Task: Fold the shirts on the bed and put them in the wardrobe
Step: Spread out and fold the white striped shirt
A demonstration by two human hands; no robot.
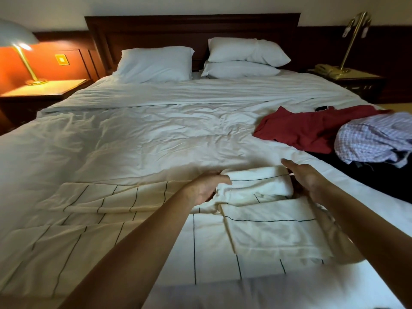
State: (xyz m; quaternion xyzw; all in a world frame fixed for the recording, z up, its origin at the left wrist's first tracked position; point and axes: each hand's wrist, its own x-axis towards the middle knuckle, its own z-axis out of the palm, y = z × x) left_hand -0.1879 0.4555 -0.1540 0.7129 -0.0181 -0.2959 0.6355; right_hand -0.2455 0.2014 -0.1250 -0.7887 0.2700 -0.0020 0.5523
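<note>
A cream shirt with thin dark grid lines (263, 228) lies spread on the near part of the white bed (156, 134), one sleeve stretched out to the left. Its top part is bunched into a thick fold at the collar end. My left hand (206, 186) grips the left side of that fold, fingers curled into the cloth. At the fold's right side is my right hand (305, 177), its fingers straight and touching the cloth. A red shirt (312, 128) and a crumpled blue-checked shirt (374, 139) lie at the bed's right edge.
Three white pillows (156, 63) lean against the dark wooden headboard. A lit lamp stands on the left nightstand (44, 90). The right nightstand (347, 79) carries a brass lamp and a telephone. A dark garment (356, 175) lies under the checked shirt, and a small black object (322, 108) behind the red shirt.
</note>
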